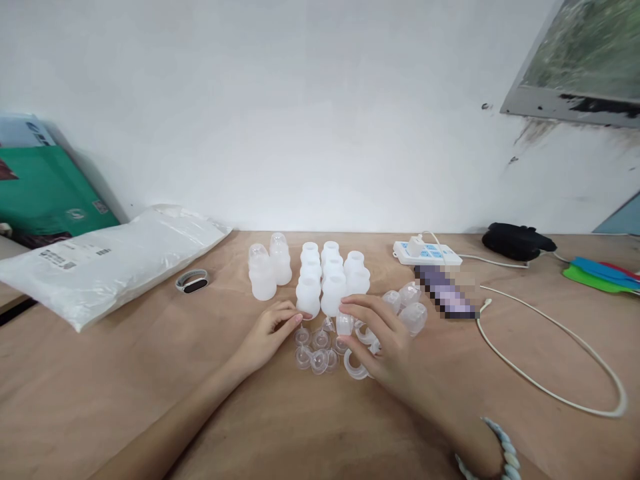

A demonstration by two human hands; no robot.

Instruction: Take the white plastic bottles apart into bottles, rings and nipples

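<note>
My right hand [383, 337] grips a small translucent bottle collar [345, 324] between thumb and fingers, just in front of the white bottles. My left hand [273, 333] is closed, thumb and fingertips together beside the front bottle [308, 297]; whatever it may hold is too small to make out. Several clear silicone nipples [321, 361] lie on the table between the hands. White collar rings [355, 365] lie partly under my right hand. Clear domed caps [414, 318] sit just beyond it. Two bottles with caps on, one a capped bottle [263, 273], stand upright to the left of the uncapped ones.
A white plastic package [120, 260] and a fitness band [193, 282] lie on the left of the wooden table [240, 420]. Toward the right are a power strip [435, 254], a blurred phone [445, 293], a looped white cable [550, 393] and a black case [517, 241].
</note>
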